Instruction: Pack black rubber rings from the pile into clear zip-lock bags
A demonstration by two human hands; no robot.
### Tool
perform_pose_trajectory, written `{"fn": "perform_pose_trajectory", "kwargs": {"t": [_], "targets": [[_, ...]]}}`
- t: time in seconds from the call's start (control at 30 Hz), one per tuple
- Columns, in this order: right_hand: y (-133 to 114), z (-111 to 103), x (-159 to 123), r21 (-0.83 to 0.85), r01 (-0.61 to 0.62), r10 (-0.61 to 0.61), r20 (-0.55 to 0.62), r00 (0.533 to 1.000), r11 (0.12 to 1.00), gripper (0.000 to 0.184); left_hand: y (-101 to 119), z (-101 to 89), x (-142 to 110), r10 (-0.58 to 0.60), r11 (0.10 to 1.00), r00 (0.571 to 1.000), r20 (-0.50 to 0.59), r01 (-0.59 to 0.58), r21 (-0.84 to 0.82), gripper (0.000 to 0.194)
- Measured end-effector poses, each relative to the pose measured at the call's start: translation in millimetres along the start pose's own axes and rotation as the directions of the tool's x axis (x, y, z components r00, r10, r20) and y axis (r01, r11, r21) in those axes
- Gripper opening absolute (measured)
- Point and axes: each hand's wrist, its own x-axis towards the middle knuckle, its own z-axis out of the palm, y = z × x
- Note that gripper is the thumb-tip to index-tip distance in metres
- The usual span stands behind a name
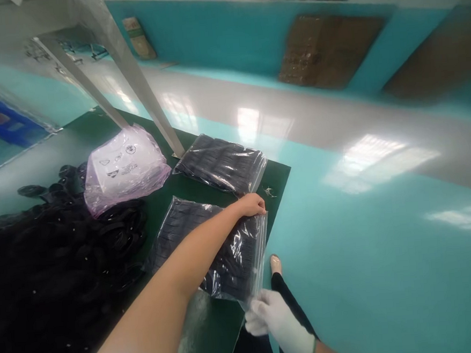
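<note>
A clear zip bag (233,257) packed with rows of black pieces lies flat at the edge of the green table. My bare left hand (252,204) pinches the far corner of its zip end. At the near corner of that same end, my right hand (269,314), in a white knit glove, is closed on the plastic. The bag's zip strip runs straight between the two hands. Just beyond lies a second clear bag (222,164) filled with similar black pieces. My left forearm hides part of the nearer bag.
A large heap of black ring-like parts (64,264) covers the table's left side. Beside it sits a pinkish plastic bag (125,165) around a white printed package. A metal post (141,91) rises from the green table (278,176). Flattened cardboard (327,49) leans against the wall.
</note>
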Motion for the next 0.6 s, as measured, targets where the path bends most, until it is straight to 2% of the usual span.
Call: {"fn": "perform_pose_trajectory", "kwargs": {"t": [0.1, 0.33, 0.47, 0.6], "targets": [[2.9, 1.7, -4.0, 0.059, 0.004, -0.008, 0.066, 0.998, 0.998, 0.030, 3.6, -8.1, -2.0, 0.011, 1.000, 0.997, 0.082, -0.013, 0.016, 0.022], [2.6, -1.2, -1.7, 0.002, 0.045, -0.045, 0.011, 0.999, 0.999, 0.020, 12.6, -19.1, 2.6, -0.044, 0.996, 0.960, 0.277, 0.022, 0.085, 0.022], [-1.2, -0.3, -4.1, -0.042, 0.041, -0.041, -0.019, 0.999, 0.998, 0.018, 19.5, -18.6, 3.8, -0.084, 0.991, 0.949, 0.302, 0.049, 0.123, 0.016], [-4.7, -1.1, -7.2, -0.049, 0.040, -0.041, -0.025, 0.999, 0.998, 0.019, 23.0, -19.0, 0.7, -0.075, 0.992, 0.948, 0.308, 0.038, 0.123, 0.015]]}}
